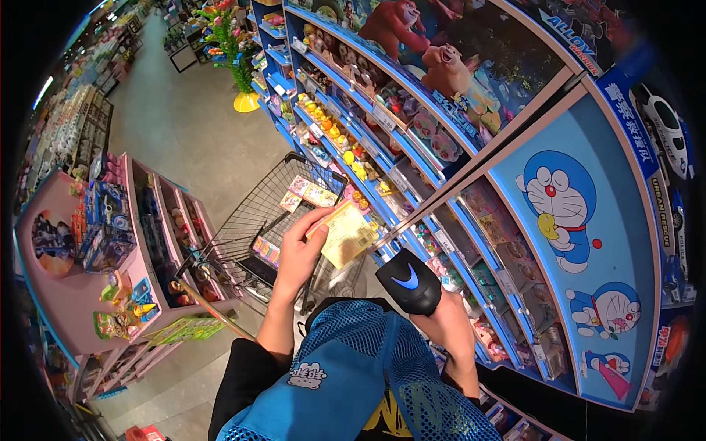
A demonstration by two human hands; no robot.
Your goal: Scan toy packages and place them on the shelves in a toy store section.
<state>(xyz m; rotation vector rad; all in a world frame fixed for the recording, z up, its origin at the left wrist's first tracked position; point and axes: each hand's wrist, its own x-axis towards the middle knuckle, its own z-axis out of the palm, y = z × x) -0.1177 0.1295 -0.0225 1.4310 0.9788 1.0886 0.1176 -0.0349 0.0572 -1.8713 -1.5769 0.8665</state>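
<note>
Pinched between the thumb and fingers of my left hand (303, 242) is a flat yellow package (348, 234), its printed side facing up. My right hand (449, 322) grips a black handheld barcode scanner (409, 282) with a blue mark on top; its head points towards the package and a small gap lies between them. Beyond my left hand stands a black wire shopping cart (237, 220). Several flat colourful packs (320, 195) lie at its far end, and a tray of small coloured items (266, 251) sits nearer me.
Blue-edged toy shelves (353, 135) with price tags run along the right, beside a cartoon-decorated panel (557, 220). A pink display stand (60, 325) with boxed toys is on the left. Grey floor (193, 121) stretches ahead, with a yellow-based plant display (246, 102) beyond. A wooden stick (215, 311) juts near my left arm.
</note>
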